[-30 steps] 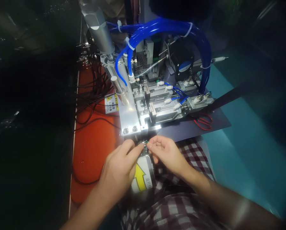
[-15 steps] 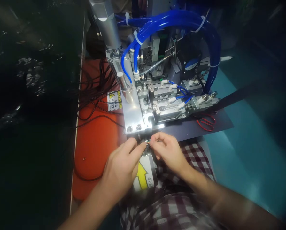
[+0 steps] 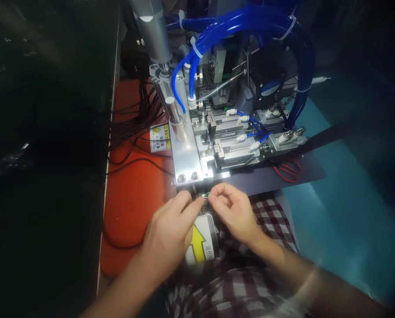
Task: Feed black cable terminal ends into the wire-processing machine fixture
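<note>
My left hand (image 3: 171, 223) and my right hand (image 3: 235, 214) meet at the front edge of a metal machine (image 3: 189, 161). Both are closed in a pinch, thumb against index finger. Between the fingertips shows a tiny bit of thin wire (image 3: 207, 197), greenish and pale; its ends are hidden by my fingers. A narrow gap separates the two pinches. Just under them lies a white plate with a yellow arrow (image 3: 199, 245), partly covered by my left hand.
Blue air hoses (image 3: 250, 20) arch over the machine's cylinders. Black cables (image 3: 131, 137) cross an orange-red board (image 3: 127, 198) on the left. A pair of red-handled tools (image 3: 288, 171) rests at the right on the dark base plate (image 3: 260, 181). Checked cloth (image 3: 237, 291) covers my lap.
The machine has shifted slightly to the right in view. My hands keep their pinch at nearly the same spot, with the fingertips a little farther apart.
</note>
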The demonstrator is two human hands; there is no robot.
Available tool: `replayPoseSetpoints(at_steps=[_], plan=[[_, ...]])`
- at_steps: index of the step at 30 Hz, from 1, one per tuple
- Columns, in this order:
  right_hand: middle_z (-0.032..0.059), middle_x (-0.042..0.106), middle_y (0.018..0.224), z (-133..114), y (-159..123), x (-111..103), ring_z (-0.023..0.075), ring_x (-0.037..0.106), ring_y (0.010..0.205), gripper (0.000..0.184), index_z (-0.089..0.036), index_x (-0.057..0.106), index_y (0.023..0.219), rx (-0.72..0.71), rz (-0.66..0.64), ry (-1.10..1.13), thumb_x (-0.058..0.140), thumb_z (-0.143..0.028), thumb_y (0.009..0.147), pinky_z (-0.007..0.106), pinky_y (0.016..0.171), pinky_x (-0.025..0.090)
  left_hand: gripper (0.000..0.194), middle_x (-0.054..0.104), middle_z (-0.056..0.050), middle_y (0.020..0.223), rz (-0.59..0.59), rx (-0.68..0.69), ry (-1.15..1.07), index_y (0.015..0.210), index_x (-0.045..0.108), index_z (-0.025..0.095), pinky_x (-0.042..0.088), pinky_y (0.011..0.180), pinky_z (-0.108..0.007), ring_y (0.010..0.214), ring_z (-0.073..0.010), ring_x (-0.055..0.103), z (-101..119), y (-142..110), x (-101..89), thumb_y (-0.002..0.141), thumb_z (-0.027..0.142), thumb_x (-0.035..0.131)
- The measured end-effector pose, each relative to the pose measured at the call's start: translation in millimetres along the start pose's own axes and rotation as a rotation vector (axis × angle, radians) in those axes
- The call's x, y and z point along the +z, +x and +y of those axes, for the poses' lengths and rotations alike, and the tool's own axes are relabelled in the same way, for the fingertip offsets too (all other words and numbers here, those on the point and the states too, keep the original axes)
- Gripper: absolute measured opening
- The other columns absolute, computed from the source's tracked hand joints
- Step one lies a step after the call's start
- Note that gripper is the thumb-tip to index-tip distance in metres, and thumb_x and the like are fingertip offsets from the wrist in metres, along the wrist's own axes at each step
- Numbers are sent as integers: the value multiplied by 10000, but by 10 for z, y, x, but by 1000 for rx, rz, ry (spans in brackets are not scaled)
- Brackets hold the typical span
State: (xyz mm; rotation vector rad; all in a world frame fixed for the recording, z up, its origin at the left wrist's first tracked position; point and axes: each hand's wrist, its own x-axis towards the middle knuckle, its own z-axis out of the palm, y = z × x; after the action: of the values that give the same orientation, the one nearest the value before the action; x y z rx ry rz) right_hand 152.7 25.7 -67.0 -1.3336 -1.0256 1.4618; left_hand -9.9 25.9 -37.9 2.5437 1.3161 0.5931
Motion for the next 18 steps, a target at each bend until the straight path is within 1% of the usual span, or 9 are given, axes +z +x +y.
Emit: replayPoseSetpoints(at_steps=[7,9,13,14,16,18], plan=[[-114,296,461,-40,-20,-13,63,230,411,136,-189,518,736,128,-4,-37,576,-292,803,210,394,178,338,591,-77,730,2,1,12,999,710,54,494,513,-210,596,-131,575,18,10,-17,857,10,407],[-108,314,476,-55,-26,-12,66,254,419,105,-191,520,732,112,4,-88,569,-260,793,209,400,205,336,591,-77,732,0,-5,13,993,712,59,491,511,-207,593,-128,574,19,6,-16,863,18,405],[-75,415,546,-109,-18,7,75,372,488,80,-184,519,679,11,70,-269,563,-186,746,209,467,309,341,582,-67,718,-11,-1,38,996,710,71,481,501,-207,586,-128,568,24,5,-22,874,30,395],[-74,428,547,-126,-8,11,75,380,492,78,-183,516,672,25,80,-279,564,-180,734,208,469,310,344,579,-66,714,-10,8,51,995,709,71,479,499,-209,588,-131,569,26,9,-27,874,28,390],[-83,419,499,-156,23,9,71,357,460,76,-183,510,663,143,52,-205,547,-184,729,205,444,280,347,578,-68,713,-7,20,69,982,709,70,479,501,-214,596,-137,574,31,16,-36,873,26,383],[-91,397,432,-180,58,-16,67,331,422,97,-178,512,651,290,-27,-75,527,-199,744,204,430,260,341,577,-69,720,-14,17,65,975,708,72,484,508,-218,605,-141,577,32,19,-42,874,33,384]])
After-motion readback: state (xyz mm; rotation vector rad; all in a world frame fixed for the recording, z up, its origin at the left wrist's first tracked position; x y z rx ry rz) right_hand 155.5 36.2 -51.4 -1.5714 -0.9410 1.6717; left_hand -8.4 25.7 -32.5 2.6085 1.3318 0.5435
